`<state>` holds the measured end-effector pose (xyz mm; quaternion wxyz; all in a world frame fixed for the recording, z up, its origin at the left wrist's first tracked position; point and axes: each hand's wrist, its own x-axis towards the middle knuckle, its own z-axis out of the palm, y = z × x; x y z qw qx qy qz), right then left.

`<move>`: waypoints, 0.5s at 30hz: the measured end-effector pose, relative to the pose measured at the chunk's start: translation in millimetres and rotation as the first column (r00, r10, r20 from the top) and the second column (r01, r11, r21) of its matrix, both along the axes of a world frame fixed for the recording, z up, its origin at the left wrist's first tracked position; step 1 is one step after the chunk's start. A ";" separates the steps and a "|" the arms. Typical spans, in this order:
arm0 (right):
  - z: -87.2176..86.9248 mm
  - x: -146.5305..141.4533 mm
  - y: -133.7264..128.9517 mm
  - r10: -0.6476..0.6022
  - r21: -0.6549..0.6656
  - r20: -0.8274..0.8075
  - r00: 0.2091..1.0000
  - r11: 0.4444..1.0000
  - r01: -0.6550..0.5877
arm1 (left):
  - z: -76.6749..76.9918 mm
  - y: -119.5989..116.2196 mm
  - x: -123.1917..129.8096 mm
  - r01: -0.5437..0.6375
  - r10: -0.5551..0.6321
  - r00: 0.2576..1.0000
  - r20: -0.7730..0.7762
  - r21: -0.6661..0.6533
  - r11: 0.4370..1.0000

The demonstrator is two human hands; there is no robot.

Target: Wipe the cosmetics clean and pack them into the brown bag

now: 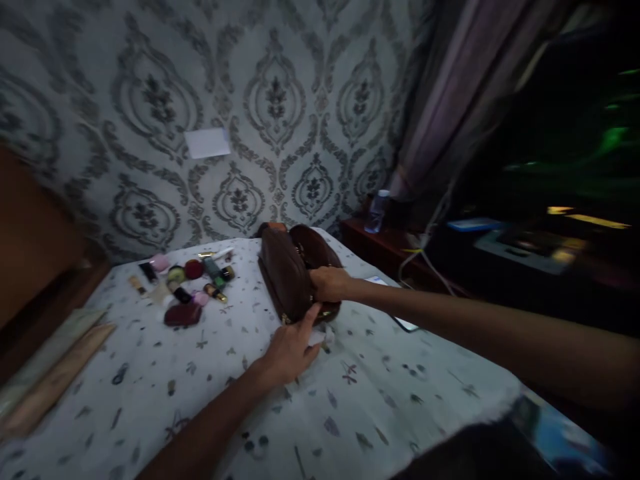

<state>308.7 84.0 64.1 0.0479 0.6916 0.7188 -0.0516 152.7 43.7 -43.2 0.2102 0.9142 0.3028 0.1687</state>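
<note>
A dark brown leather bag (285,273) with gold-coloured fittings sits on the patterned white cloth in front of the wall. My right hand (331,283) reaches in from the right and is closed at the bag's top opening, its fingertips partly hidden against the leather. My left hand (289,352) is just in front of the bag. Its index finger stretches up to the bag's near edge, while the other fingers curl round a crumpled white piece (317,337), which looks like tissue or thin cloth. Dim light and blur hide the fine detail.
Several cosmetics and a dark red pouch (183,315) lie on the cloth at left. A phone (405,325) lies partly under my right forearm. On a dark red ledge stands a clear bottle (377,212), with a white cable (431,257) nearby. Long wrapped pieces (60,373) lie at the left edge.
</note>
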 end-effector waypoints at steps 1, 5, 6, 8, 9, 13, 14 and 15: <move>1.4 1.2 -1.2 0.033 -0.016 0.008 0.999 0.999 -0.033 | 2.4 -0.5 -1.4 0.012 -0.012 1.000 0.005 -0.005 1.000; -1.9 13.5 -8.1 0.154 0.034 0.042 0.987 0.987 -0.156 | 13.3 0.0 -14.4 0.079 -0.079 0.996 0.042 0.005 0.997; -4.6 17.4 -11.0 0.206 0.080 0.036 0.978 0.975 -0.208 | 15.9 0.7 -20.2 0.093 -0.093 0.995 0.042 0.020 0.995; -9.7 23.6 -19.2 0.235 0.196 0.062 0.970 0.950 -0.243 | 19.8 2.9 -35.6 0.095 -0.097 0.995 0.035 0.060 0.994; -11.6 25.2 -24.6 0.235 0.251 0.065 0.970 0.937 -0.244 | 21.0 4.3 -45.2 0.079 -0.082 0.996 0.032 0.080 0.994; -15.9 15.6 -52.2 0.298 0.589 -0.014 0.954 0.773 -0.233 | 17.7 8.9 -92.7 -0.073 0.067 0.997 0.045 0.148 0.986; -17.5 9.1 -58.9 0.344 0.674 -0.042 0.938 0.703 -0.228 | 15.0 9.1 -105.5 -0.120 0.113 0.992 0.051 0.154 0.981; -19.9 1.1 -64.8 0.403 0.729 -0.072 0.913 0.646 -0.228 | 11.7 8.6 -118.0 -0.163 0.156 0.986 0.059 0.154 0.974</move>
